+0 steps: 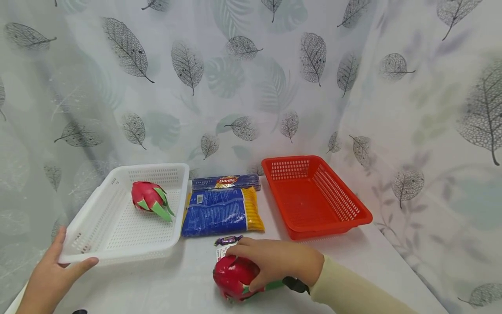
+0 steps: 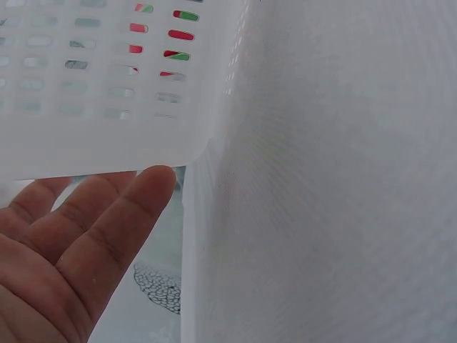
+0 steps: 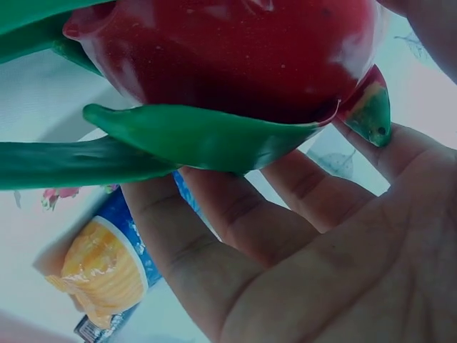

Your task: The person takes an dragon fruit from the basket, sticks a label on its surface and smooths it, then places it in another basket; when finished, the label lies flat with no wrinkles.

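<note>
My right hand [image 1: 274, 259] grips a red dragon fruit [image 1: 233, 277] with green leaf tips, low in the middle of the head view. In the right wrist view its fingers [image 3: 221, 207] curl beneath the dragon fruit [image 3: 221, 57]. At the near left corner of a white plastic basket [image 1: 129, 255], my left hand [image 1: 51, 272] touches the rim with fingers and thumb spread rather straight. The left wrist view has those fingertips [image 2: 153, 182] against the edge of the basket [image 2: 93, 146]; the thumb is out of that view. Another dragon fruit [image 1: 148, 196] lies inside this basket.
A red basket [image 1: 302, 205] stands at the right. Between the baskets lie a blue and yellow pasta bag [image 1: 215, 213] and a dark blue Barilla box [image 1: 208, 183]. A purple wrapped candy [image 1: 228, 240] and a printed white card [image 1: 221, 251] are just beyond the right hand.
</note>
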